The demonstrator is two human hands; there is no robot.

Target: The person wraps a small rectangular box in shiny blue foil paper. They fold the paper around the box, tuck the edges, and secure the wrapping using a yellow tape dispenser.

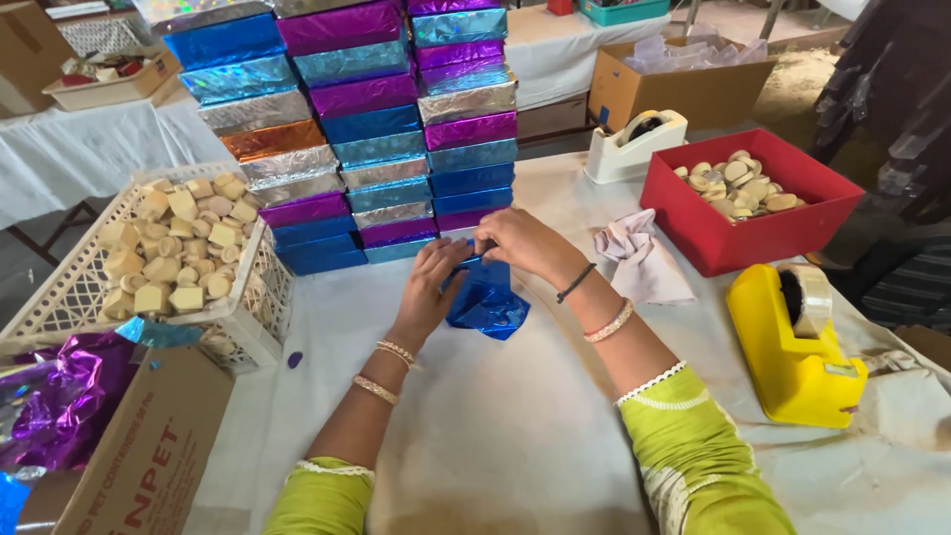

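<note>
Left to right: white crate [59, 297] of pale blocks at left; left hand [428, 287] curled, fingers pressed on the blue foil packet [487, 302]; right hand [525, 243] pinching its far top edge. Packet lies between and under both hands on the tabletop [495, 426], near the foil box stack [367, 129]. Judgement: hold folds taut, crease flat (foil springs back).

1. Both forearms reach forward from the bottom edge and converge, in lime-green sleeves with white trim.
2. The left hand [428, 287] is palm-down, fingers curled inward toward the right hand; bangles ring the wrist.
3. The right hand [523, 243] arches knuckles-up, fingertips pinched together close to the left hand's; a dark band and a bangle circle the wrist.
</note>
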